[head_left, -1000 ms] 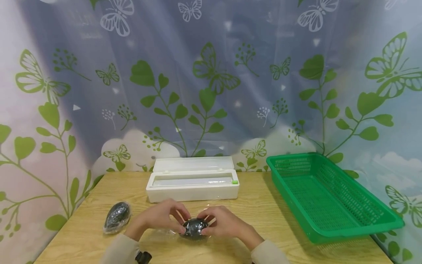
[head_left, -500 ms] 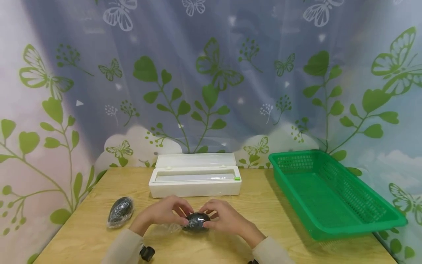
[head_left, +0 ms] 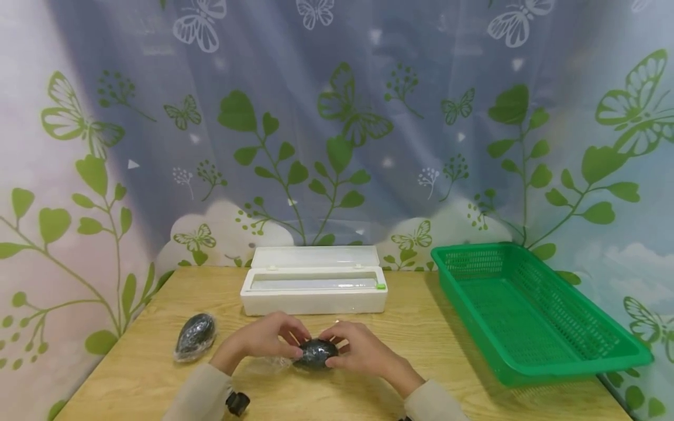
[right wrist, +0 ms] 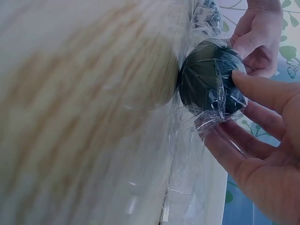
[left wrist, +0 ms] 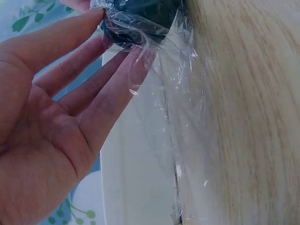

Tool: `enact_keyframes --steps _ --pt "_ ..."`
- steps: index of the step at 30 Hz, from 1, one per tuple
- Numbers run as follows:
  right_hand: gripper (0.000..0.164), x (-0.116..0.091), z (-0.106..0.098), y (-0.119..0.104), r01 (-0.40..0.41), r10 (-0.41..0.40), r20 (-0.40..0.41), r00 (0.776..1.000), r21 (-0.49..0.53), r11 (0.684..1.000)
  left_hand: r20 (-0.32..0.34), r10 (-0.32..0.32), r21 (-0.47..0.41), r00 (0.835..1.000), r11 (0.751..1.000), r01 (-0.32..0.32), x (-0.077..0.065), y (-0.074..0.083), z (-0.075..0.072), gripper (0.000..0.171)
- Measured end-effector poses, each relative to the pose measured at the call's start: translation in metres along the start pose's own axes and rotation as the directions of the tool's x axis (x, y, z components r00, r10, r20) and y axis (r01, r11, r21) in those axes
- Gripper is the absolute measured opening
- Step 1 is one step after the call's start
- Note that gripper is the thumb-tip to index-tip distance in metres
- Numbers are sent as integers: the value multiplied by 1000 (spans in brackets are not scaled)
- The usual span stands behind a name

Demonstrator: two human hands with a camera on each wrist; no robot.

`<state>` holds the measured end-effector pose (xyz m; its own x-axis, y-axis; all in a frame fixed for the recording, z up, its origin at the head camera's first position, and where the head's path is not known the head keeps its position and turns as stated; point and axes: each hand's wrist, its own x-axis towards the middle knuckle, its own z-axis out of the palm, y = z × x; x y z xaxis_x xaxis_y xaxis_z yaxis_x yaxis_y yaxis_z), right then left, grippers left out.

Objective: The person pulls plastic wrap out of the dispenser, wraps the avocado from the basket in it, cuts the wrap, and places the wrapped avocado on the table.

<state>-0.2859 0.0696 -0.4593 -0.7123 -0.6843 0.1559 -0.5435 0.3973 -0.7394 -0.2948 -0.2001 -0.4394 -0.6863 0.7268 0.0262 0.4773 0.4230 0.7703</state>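
A dark green avocado [head_left: 317, 355] in clear cling film lies low over the table in front of me, between both hands. My left hand [head_left: 267, 337] pinches its left end, thumb nearest me and fingertips at the far side. From the right, my right hand [head_left: 362, 349] grips the other end between thumb and fingers. Loose cling film [left wrist: 187, 117] trails from the avocado across the wood in the left wrist view. Gathered film [right wrist: 208, 119] bunches near the right fingertips. A second film-wrapped avocado [head_left: 195, 335] rests on the table left of my left forearm.
Behind the hands stands a white cling film dispenser box [head_left: 315, 302], its lid raised, with a green slider at its right end. A green perforated plastic basket [head_left: 474, 327] occupies the table's right side. A patterned curtain [head_left: 337, 117] hangs behind.
The head view has shifted slightly, so the whole scene sits a little further right and higher. Both hands keep hold of the avocado, with only slight finger movement.
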Motion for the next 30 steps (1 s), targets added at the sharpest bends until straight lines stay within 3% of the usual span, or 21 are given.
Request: enact_keyframes --steps 11,19,26,30 --pt "34 0 1 1 3 -3 9 1000 4 1000 -23 -70 27 997 997 71 3 0 6 30" --pt "33 -1 -1 -2 -10 10 15 1000 -1 1000 -4 -36 60 999 998 36 4 1 5 30" --pt "30 -3 -1 -4 -16 16 32 999 11 1000 18 -42 53 999 998 41 3 1 6 31" --pt "25 -3 -2 -4 -24 24 29 999 17 1000 41 -2 51 999 999 0 4 0 6 31"
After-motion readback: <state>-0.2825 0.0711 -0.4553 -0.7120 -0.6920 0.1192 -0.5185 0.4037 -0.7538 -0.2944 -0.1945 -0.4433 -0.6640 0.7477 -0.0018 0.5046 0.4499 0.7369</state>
